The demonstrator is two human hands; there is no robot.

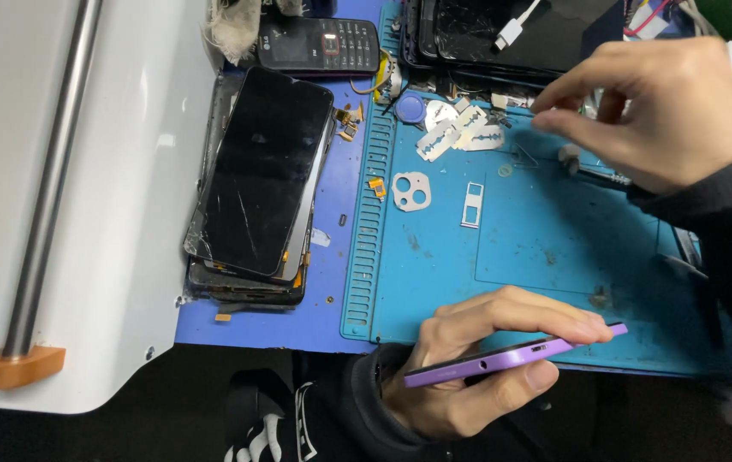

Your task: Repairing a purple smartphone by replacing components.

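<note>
Purple slim smartphone (511, 355) lies edge-up in the clasping left hand (477, 359) at the blue mat's near edge, long axis rightward, while the right hand (657, 111) hovers well beyond, fingers seemingly pinched on something tiny.

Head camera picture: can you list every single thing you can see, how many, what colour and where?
Purple phone: one, purple, held edge-on at the mat's near edge.
Repair mat: one, blue, across the middle and right.
Stack of cracked phones: several, black, left of the mat.
Keypad phone: one, black, top centre.
Razor blades: about three, silver, top of the mat.
Camera cover plate: one, grey, on the mat.
Card tray: one, silver, right of the plate.
Round pick: one, blue, beside the blades.
White machine with metal bar: one, far left.
White cable plug: one, on dark screens at top.
Left hand: grips the purple phone.
Right hand: fingers pinched above the mat; what they pinch is too small to tell.
</note>
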